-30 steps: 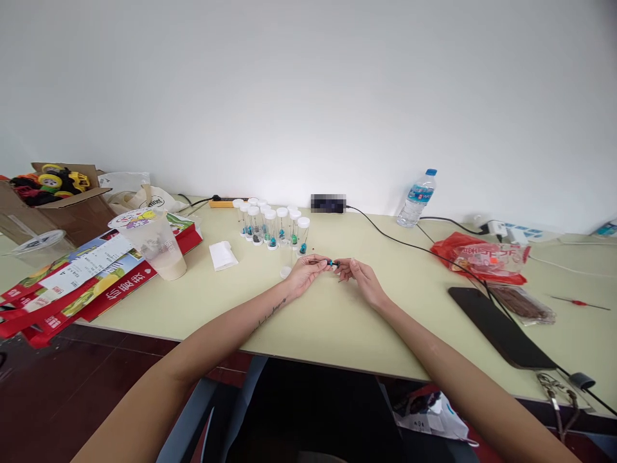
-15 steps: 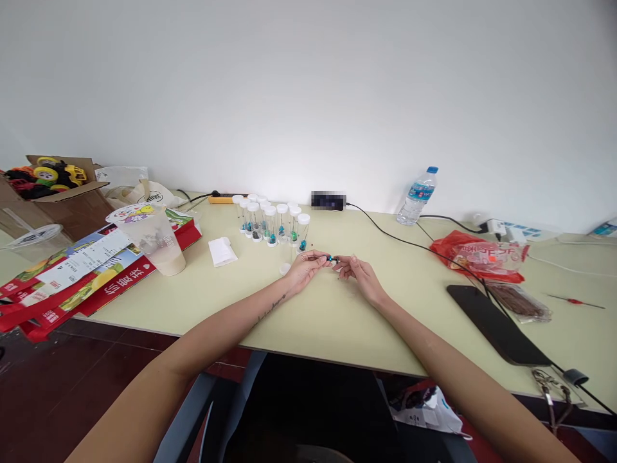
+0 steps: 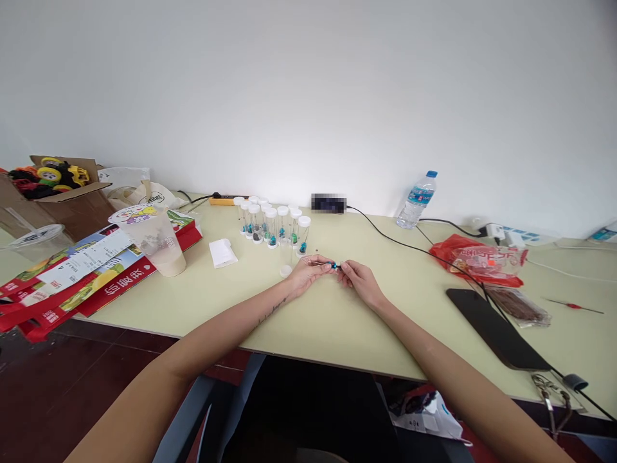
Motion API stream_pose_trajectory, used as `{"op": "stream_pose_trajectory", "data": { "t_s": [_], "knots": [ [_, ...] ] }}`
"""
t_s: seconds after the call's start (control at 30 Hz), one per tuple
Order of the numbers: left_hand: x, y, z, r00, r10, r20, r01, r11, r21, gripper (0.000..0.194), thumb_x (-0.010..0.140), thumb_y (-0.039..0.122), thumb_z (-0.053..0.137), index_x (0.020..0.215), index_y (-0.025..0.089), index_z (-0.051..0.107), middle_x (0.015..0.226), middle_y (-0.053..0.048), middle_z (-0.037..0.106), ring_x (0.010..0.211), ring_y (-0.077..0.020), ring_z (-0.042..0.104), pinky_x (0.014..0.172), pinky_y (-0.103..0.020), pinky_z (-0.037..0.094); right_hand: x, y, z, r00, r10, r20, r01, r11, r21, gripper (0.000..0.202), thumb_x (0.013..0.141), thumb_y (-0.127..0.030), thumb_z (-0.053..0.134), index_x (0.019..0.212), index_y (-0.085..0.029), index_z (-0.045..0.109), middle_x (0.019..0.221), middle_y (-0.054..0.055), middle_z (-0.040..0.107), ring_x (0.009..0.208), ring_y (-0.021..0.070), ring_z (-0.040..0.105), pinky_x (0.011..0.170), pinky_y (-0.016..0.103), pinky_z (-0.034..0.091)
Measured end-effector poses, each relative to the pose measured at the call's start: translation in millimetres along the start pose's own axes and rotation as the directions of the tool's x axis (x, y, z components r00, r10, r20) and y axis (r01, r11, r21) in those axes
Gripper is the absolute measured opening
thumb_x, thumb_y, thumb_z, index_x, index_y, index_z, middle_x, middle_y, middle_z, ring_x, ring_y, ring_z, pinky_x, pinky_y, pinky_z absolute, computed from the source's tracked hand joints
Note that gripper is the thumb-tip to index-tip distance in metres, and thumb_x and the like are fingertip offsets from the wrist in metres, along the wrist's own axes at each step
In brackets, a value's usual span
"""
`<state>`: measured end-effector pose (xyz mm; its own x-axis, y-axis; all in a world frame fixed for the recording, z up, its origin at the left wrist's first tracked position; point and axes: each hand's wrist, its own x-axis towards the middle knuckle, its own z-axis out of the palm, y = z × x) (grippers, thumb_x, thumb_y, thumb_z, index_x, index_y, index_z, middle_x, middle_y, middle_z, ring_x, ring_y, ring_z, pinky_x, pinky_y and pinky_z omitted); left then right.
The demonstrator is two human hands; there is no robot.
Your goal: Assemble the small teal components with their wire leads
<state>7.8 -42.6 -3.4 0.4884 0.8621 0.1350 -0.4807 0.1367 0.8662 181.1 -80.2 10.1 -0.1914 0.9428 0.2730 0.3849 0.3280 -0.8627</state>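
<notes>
A small blue and black piece (image 3: 333, 265) sits between my hands just above the table, too small to name. My left hand (image 3: 308, 275) pinches its left side, and a thin rod shows along the fingers. My right hand (image 3: 360, 280) has thumb and fingers closed on the black right end. Behind my left hand, several clear tubes (image 3: 272, 225) with white caps stand in a cluster, holding blue, green or dark pieces with thin rods. A separate clear tube with a white round end (image 3: 285, 271) stands right beside my left hand, partly hidden.
On the left are a folded white paper (image 3: 222, 253), a drink cup (image 3: 157, 244), red packaging (image 3: 110, 292) and a carton of toys (image 3: 72, 206). At the wall stands a water bottle (image 3: 417, 200). A black phone-like slab (image 3: 496, 328), cables and a red bag (image 3: 475, 260) lie right.
My right hand's fingers have closed onto the black end of the piece, where they were looser before. The piece has shifted slightly lower and to the right.
</notes>
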Motion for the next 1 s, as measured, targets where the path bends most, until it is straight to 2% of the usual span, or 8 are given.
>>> {"op": "stream_pose_trajectory", "data": {
  "t_s": [0.2,0.3,0.4,0.67,0.87,0.93,1.0],
  "knots": [
    [-0.1,0.3,-1.5,1.000,-0.007,0.006,0.007,1.000,-0.025,0.026,0.058,0.020,0.074,0.081,0.011,0.065,0.084,-0.007,0.066,0.080,-0.0159,0.062,0.089,-0.035,0.041,0.9,-3.4,-2.1,0.998,-0.060,-0.016,0.061,0.998,0.024,0.029,0.079,-0.044,0.051,0.094,-0.019,0.054,0.082,0.003,0.060,0.069,0.0143,0.055,0.064,0.028,0.048],
    [-0.5,1.2,-1.4,0.999,-0.029,0.023,0.030,0.999,-0.031,0.026,0.058,0.019,0.074,0.081,0.010,0.065,0.082,-0.006,0.066,0.078,-0.0155,0.063,0.089,-0.035,0.041,-0.2,-5.3,-3.2,0.999,-0.044,0.001,0.044,0.999,0.003,0.027,0.081,-0.045,0.047,0.085,-0.019,0.055,0.076,0.002,0.060,0.063,0.0133,0.054,0.060,0.027,0.045],
    [-1.2,2.5,-0.2,0.998,-0.043,0.038,0.044,0.999,-0.027,0.026,0.058,0.018,0.074,0.082,0.010,0.065,0.081,-0.006,0.066,0.076,-0.0141,0.063,0.088,-0.034,0.041,-1.4,-5.9,-3.6,0.999,-0.038,0.019,0.039,0.998,-0.039,0.035,0.085,-0.047,0.038,0.074,-0.019,0.055,0.068,0.001,0.059,0.057,0.0125,0.051,0.055,0.025,0.042],
    [-1.5,3.9,1.0,0.997,-0.056,0.056,0.057,0.998,-0.015,0.026,0.058,0.018,0.074,0.081,0.010,0.066,0.082,-0.006,0.066,0.074,-0.0127,0.061,0.088,-0.033,0.041,-0.5,-0.6,-4.1,0.998,-0.017,0.065,0.022,0.997,-0.079,0.047,0.087,-0.051,0.030,0.064,-0.018,0.054,0.058,0.001,0.055,0.051,0.0126,0.048,0.053,0.026,0.039],
    [0.9,0.8,-3.0,0.999,-0.040,0.014,0.041,0.998,-0.044,0.025,0.059,0.018,0.074,0.081,0.010,0.065,0.081,-0.006,0.066,0.078,-0.0136,0.062,0.088,-0.032,0.041,1.3,-4.0,-4.7,0.996,-0.091,-0.012,0.091,0.995,-0.031,0.028,0.079,-0.045,0.051,0.089,-0.019,0.054,0.074,0.001,0.057,0.063,0.0133,0.051,0.061,0.026,0.043],
    [1.5,-0.3,-4.0,0.999,-0.036,0.016,0.037,0.998,-0.044,0.026,0.059,0.018,0.074,0.081,0.010,0.064,0.081,-0.006,0.066,0.078,-0.0138,0.062,0.088,-0.033,0.041,1.4,-4.6,-5.1,0.997,-0.076,-0.014,0.076,0.997,-0.023,0.028,0.078,-0.045,0.053,0.090,-0.019,0.054,0.078,0.002,0.058,0.065,0.0137,0.051,0.061,0.027,0.044],
    [1.5,-0.8,-4.3,0.999,-0.032,0.031,0.033,0.999,-0.041,0.026,0.059,0.019,0.073,0.082,0.010,0.064,0.082,-0.006,0.066,0.077,-0.0140,0.062,0.088,-0.034,0.041,1.0,-4.3,-5.7,0.998,-0.056,0.008,0.056,0.997,-0.049,0.028,0.081,-0.045,0.048,0.083,-0.018,0.056,0.074,0.002,0.058,0.063,0.0133,0.051,0.060,0.026,0.043]
  ]
}}
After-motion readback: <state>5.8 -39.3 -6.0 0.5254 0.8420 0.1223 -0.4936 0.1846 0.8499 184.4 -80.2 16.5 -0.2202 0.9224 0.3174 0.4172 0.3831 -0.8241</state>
